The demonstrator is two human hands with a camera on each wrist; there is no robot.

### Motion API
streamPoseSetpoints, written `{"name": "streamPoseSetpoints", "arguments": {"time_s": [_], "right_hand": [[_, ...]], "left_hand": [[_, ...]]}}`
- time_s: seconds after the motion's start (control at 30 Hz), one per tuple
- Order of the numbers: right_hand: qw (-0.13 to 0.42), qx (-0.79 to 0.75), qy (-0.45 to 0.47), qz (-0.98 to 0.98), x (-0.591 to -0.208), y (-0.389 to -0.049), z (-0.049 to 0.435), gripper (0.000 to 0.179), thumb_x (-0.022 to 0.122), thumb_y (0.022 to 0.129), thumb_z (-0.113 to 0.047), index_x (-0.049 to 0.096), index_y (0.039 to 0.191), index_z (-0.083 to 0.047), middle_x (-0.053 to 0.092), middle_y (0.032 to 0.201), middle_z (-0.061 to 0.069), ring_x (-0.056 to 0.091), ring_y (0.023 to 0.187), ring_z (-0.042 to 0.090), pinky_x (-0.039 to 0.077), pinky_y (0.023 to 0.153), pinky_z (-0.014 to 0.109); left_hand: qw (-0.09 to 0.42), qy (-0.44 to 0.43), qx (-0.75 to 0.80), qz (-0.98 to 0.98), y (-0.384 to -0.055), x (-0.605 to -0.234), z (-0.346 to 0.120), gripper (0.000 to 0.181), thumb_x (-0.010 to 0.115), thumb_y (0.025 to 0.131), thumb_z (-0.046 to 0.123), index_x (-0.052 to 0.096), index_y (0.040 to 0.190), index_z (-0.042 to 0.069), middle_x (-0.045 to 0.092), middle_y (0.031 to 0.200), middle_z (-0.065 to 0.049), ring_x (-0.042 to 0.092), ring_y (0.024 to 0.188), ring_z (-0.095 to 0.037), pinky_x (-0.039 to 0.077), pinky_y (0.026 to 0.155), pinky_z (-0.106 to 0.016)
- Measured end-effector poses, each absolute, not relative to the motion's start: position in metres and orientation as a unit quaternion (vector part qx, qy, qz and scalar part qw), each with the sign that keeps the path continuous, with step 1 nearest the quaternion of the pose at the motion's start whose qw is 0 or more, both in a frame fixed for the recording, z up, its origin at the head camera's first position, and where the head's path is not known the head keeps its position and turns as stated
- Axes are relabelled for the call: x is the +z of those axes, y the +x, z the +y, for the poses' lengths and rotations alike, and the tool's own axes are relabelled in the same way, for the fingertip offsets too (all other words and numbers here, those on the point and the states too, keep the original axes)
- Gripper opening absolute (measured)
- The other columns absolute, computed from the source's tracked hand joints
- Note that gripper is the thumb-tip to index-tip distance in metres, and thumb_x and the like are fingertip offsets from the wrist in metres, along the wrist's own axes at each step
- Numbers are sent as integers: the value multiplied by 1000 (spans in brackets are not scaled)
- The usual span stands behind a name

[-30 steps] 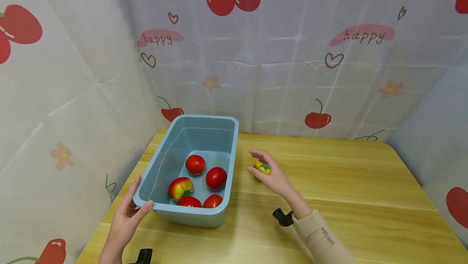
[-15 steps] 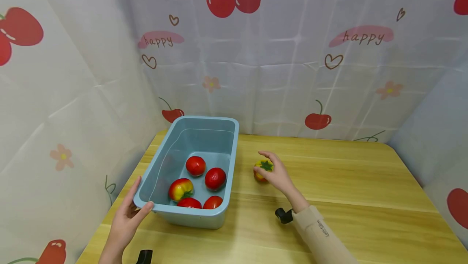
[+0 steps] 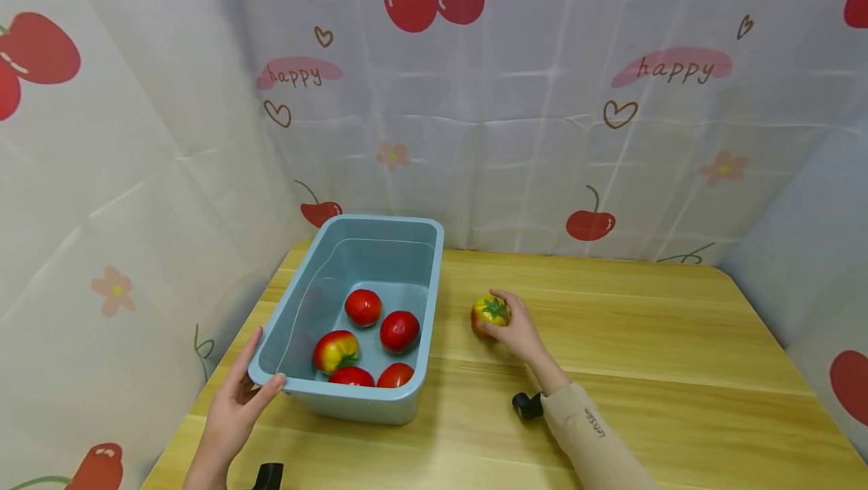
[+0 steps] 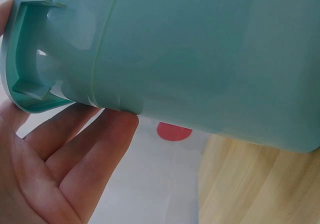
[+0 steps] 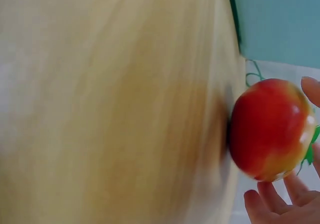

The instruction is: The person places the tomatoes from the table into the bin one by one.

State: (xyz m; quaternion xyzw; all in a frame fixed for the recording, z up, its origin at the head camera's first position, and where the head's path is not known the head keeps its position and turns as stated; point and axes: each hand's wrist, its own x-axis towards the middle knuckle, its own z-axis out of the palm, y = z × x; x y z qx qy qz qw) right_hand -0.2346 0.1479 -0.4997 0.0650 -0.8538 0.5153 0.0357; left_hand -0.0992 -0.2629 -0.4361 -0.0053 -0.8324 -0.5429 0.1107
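Note:
At its near left corner, the blue plastic bin [image 3: 408, 403] is gripped by my left hand [image 3: 229, 414], thumb over the rim and fingers along the outer wall. In the left wrist view, fingertips [image 4: 117, 129] press against the bin's side. My right hand [image 3: 524, 338] holds a round red-and-yellow tomato-like fruit [image 3: 484, 313] with a green leafy top. Its thumb and fingers lie on opposite sides of the fruit. The right wrist view shows the same fruit [image 5: 267, 129] low at the table surface, with fingertips [image 5: 272, 196] against its underside in that picture.
Inside the bin lie several red tomatoes [image 3: 362, 307] and another red-and-yellow fruit [image 3: 335, 350]. The wooden table [image 3: 644, 332] extends to the right. A white cherry-print curtain [image 3: 515, 158] stands behind it and along both sides.
My right hand first shifted right with its fingers apart, and the fruit turned its leafy top more into view. Now thumb and fingers have drawn in around it. The left hand stays put.

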Motion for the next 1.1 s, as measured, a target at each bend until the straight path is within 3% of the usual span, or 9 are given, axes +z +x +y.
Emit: {"name": "streamPoseSetpoints", "arguments": {"time_s": [0.17,0.37,0.73,1.1], "right_hand": [[16,549,41,-835,-508,-236,149,71,75,80,-11,38,140,-3,33,140,22,40,121,38,37,98,51],[13,562,38,-826,-504,-235,150,73,76,79,-11,37,140,-2,33,142,22,38,125,40,35,101,50],[17,601,60,-797,-469,-227,145,74,77,78,-14,38,139,-3,37,140,19,38,125,39,33,102,49],[13,620,81,-780,-430,-218,135,74,81,74,-25,43,137,-15,40,138,9,41,123,35,39,98,47]], "left_hand": [[107,-1,-542,-834,-99,-435,-262,74,62,91,9,23,150,30,28,146,-17,46,103,5,45,77,-12],[105,0,-540,-835,-99,-434,-262,74,62,91,9,23,150,30,28,146,-17,46,103,5,45,77,-12],[102,6,-541,-835,-98,-433,-263,74,62,91,11,23,150,31,28,146,-18,46,102,6,45,77,-11],[97,12,-541,-835,-98,-433,-263,74,63,91,12,23,150,33,29,146,-16,47,101,4,45,76,-12]]}}
